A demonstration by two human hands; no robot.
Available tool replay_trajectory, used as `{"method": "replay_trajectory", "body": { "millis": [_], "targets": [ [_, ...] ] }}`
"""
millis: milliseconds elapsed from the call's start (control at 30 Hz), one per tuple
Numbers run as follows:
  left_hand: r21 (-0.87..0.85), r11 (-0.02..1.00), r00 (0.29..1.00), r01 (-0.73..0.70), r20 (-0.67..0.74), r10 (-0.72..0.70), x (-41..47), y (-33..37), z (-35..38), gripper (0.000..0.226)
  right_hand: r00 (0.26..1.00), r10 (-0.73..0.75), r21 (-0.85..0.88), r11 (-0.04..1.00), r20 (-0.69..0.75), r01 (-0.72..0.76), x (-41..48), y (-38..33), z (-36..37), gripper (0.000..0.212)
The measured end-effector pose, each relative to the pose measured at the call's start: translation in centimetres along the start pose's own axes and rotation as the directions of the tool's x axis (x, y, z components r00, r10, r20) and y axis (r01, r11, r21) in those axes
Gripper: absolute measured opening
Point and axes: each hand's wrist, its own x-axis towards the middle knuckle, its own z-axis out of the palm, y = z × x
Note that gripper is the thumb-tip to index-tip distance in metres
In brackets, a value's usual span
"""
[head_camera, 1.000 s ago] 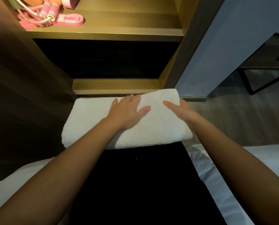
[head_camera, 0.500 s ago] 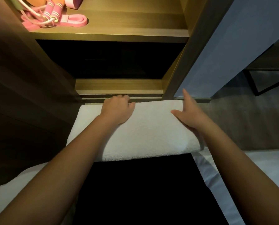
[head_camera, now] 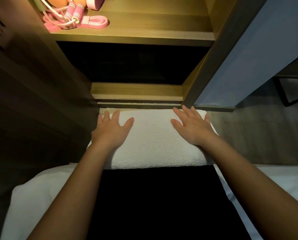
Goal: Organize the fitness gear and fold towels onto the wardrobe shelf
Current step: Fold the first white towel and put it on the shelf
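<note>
On the left of the upper shelf (head_camera: 144,34) lie a pink jump rope (head_camera: 72,16) and a pink band (head_camera: 96,21). If I slide the towel in on that side, I think it could push them or land on them in a lump.

My left hand (head_camera: 112,129) lies flat on the left end of the towel (head_camera: 153,141), fingers straight and spread, holding nothing. My right hand (head_camera: 192,127) lies flat on the right end the same way, so the hands are well apart. Flat hands do not grip. If I lift like this, the soft fold could fall open, or the towel could slip off the far edge, down by the wardrobe.

The towel is white and fluffy, folded into a thick, long block. It lies across the dark strip (head_camera: 153,205) in front of me, close to the wardrobe's bottom rail (head_camera: 136,91), not yet on a shelf.
</note>
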Motion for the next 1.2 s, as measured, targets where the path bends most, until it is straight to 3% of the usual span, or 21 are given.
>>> {"method": "replay_trajectory", "body": {
  "millis": [100,200,233,333,433,533,600,700,767,800,867,933,967,1067,1133,1200],
  "targets": [
    [-0.278,0.932,0.972,0.232,0.089,-0.216,0.3,-1.4,-0.5,0.093,1.0,-0.007,-0.016,1.0,-0.019,0.006,-0.1,-0.2,0.1,0.061],
    [-0.514,0.742,0.9,0.431,0.298,-0.317,1.2,-2.8,-1.5,0.101,0.999,-0.008,-0.046,0.999,-0.042,0.006,0.0,-0.3,0.3,0.06],
    [-0.541,0.695,0.875,0.474,0.378,-0.302,1.6,-3.3,-1.8,0.096,0.999,-0.007,-0.051,0.999,-0.045,0.005,0.0,-0.4,0.3,0.06],
    [-0.54,0.678,0.835,0.499,0.509,-0.209,2.1,-4.2,-2.4,0.065,0.998,-0.008,-0.063,0.998,-0.055,0.005,0.1,-0.4,0.4,0.06],
    [-0.53,0.682,0.819,0.504,0.545,-0.182,2.7,-4.7,-2.8,0.063,0.998,-0.011,-0.079,0.997,-0.067,0.005,0.1,-0.3,0.6,0.061],
    [-0.542,0.695,0.86,0.472,0.456,-0.229,2.7,-4.1,-3.4,0.061,0.997,-0.008,-0.074,0.997,-0.072,0.003,0.2,-0.2,0.8,0.061],
    [-0.559,0.737,0.923,0.38,0.286,-0.259,2.5,-4.3,-2.8,0.062,0.997,-0.005,-0.07,0.998,-0.081,-0.001,0.1,0.0,0.9,0.062],
    [-0.614,0.776,0.985,0.146,0.019,-0.171,1.3,-4.5,-2.0,0.031,0.994,-0.005,-0.056,0.998,-0.106,-0.001,-0.1,0.2,1.2,0.061],
    [-0.558,0.817,0.988,0.146,0.035,-0.153,0.8,-4.4,-2.0,0.039,0.995,-0.013,-0.054,0.999,-0.102,0.008,-0.1,0.2,1.2,0.061],
    [-0.458,0.873,0.985,0.167,0.048,-0.163,0.8,-4.3,-2.3,0.05,0.995,-0.015,-0.056,0.998,-0.097,0.01,0.0,0.1,1.1,0.061],
    [-0.168,0.976,0.984,0.139,-0.091,-0.156,0.8,-3.3,-3.0,0.058,0.997,-0.009,-0.068,0.998,-0.082,0.004,0.1,-0.2,0.9,0.061],
    [0.003,0.999,0.956,-0.04,-0.29,0.039,0.0,-1.1,-3.2,0.05,0.998,-0.003,-0.09,0.996,-0.066,-0.003,0.1,-0.5,0.6,0.06],
    [0.058,0.986,0.936,-0.157,-0.31,0.167,-0.6,0.3,-2.8,0.048,0.998,-0.005,-0.102,0.995,-0.061,-0.001,0.0,-0.6,0.4,0.06],
    [0.258,0.889,0.912,-0.377,-0.063,0.405,-2.4,4.4,-0.3,0.056,0.998,-0.034,-0.091,0.995,-0.046,0.029,-0.2,-1.2,-0.1,0.058],
    [0.336,0.848,0.906,-0.41,0.04,0.422,-2.9,5.1,1.3,0.06,0.999,-0.051,-0.059,0.997,-0.02,0.049,-0.6,-1.4,0.0,0.061],
    [0.326,0.857,0.909,-0.4,0.023,0.416,-2.6,4.3,1.6,0.062,0.999,-0.039,-0.032,0.999,-0.005,0.039,-1.2,-1.0,0.3,0.065]
  ]
}}
